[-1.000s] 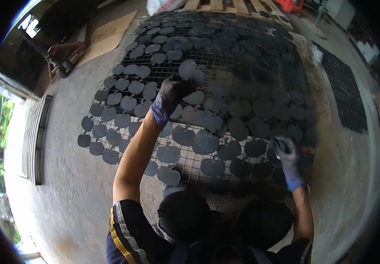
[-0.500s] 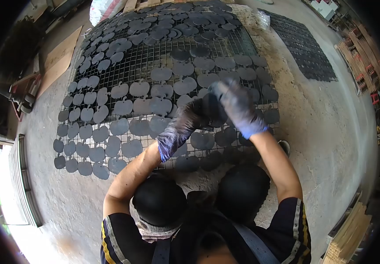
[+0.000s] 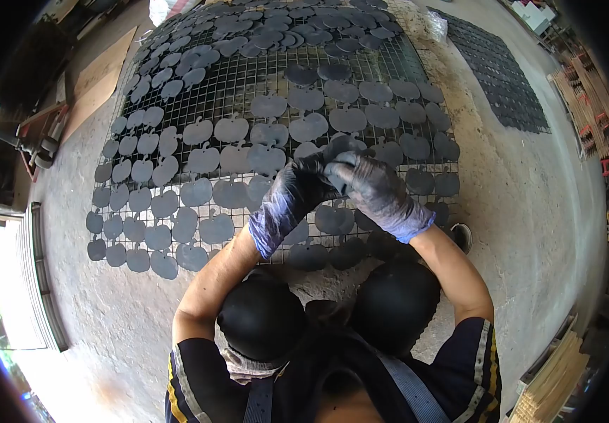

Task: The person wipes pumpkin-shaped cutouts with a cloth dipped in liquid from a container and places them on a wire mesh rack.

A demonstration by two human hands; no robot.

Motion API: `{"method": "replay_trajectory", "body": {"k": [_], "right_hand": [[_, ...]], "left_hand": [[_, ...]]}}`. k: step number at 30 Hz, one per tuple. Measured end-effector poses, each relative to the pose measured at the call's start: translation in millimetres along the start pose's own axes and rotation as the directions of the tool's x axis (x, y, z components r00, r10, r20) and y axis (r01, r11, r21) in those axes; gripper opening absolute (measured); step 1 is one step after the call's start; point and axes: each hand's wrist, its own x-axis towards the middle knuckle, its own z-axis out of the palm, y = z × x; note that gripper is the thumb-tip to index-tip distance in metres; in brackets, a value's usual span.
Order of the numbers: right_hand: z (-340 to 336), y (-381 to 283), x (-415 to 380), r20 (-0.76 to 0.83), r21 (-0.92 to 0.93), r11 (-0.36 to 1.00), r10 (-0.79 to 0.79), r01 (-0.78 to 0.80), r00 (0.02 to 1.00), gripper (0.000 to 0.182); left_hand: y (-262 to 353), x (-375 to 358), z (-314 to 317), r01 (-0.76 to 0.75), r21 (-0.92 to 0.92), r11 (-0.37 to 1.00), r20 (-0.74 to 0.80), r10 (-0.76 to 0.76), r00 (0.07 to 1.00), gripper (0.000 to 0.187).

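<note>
While gloved fingers (image 3: 346, 171) clasp a dark piece (image 3: 346, 145), plain cutouts (image 3: 308, 128) line mesh (image 3: 237, 95).

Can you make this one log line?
left hand: holds dark flat piece; right hand: against it; below: grey pumpkin-shaped plates, metal grid

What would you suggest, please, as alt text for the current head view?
A person's gloved left hand and right hand are close together above a wire grid spread with dark, pumpkin-shaped pieces, mostly hiding whatever is between them. The person's black-covered knees are at the near edge, with gray floor around.
</note>
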Motion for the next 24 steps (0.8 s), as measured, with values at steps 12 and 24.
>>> {"method": "replay_trajectory", "body": {"k": [12, 24], "right_hand": [[-21.5, 13.3, 1.4, -0.182, 0.139, 0.968, 0.233, -0.21, 0.955, 0.041], [21.4, 24.5, -4.6, -0.229, 0.06, 0.964, 0.266, -0.259, 0.936, 0.036]], "left_hand": [[24.0, 7.6, -0.5, 0.479, -0.682, 0.552, 0.075, -0.599, 0.797, 0.024], [16.9, 1.4, 5.0, 0.273, -0.85, 0.45, 0.044, -0.457, 0.888, 0.023]]}}
